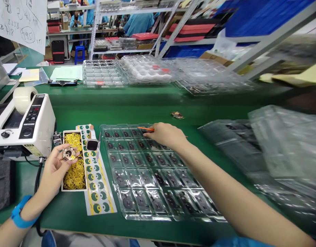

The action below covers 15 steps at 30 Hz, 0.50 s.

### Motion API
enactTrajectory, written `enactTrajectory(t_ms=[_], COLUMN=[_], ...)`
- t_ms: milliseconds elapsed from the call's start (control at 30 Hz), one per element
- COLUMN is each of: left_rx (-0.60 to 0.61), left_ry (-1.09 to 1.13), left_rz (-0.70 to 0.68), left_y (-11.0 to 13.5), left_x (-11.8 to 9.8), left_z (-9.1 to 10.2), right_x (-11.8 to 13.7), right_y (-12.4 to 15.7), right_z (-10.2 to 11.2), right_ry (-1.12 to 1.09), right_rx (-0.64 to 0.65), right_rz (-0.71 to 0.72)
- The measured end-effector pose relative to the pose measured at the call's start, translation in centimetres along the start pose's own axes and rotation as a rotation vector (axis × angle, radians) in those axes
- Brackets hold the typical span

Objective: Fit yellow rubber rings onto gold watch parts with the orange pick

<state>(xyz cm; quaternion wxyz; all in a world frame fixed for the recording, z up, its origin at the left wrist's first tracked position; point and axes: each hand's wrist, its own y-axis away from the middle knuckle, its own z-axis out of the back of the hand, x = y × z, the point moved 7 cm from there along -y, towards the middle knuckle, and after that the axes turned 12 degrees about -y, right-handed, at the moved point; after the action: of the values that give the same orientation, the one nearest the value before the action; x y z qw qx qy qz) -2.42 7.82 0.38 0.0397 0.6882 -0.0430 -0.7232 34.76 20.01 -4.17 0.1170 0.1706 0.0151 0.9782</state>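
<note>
My left hand (56,164) pinches a round gold-and-silver watch case (69,153) between thumb and fingers, above a white box (62,178) of yellow rings (75,171). In my right hand (166,134) is a thin orange tool (145,129), its tip over the back row of a clear plastic tray (142,218). Flat black parts (128,202) lie in the tray's compartments. Beside the box is a strip of green and yellow stickers (98,190), with a square-faced smartwatch (91,144) at its far end. Another watch case (177,115) lies behind the tray.
A white tape dispenser (39,127) stands at the left with a black cable (38,178) near my left forearm. Clear trays (147,70) are stacked on the back ledge. Plastic bags and trays (284,147) lie at the right, under a metal shelf frame (266,41).
</note>
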Motion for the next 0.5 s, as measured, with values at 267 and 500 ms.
enactTrajectory(t_ms=[267, 500], left_rx=[0.17, 0.271], left_ry=[0.036, -0.12], left_rz=[0.018, -0.039], left_y=[0.9, 1.0], left_x=[0.3, 0.8], left_z=[-1.9, -2.7], right_x=[1.2, 12.8], right_y=[1.2, 10.9], right_z=[1.9, 0.6], right_ry=[-0.252, -1.003], right_rx=[-0.054, 0.222], right_rz=[-0.026, 0.378])
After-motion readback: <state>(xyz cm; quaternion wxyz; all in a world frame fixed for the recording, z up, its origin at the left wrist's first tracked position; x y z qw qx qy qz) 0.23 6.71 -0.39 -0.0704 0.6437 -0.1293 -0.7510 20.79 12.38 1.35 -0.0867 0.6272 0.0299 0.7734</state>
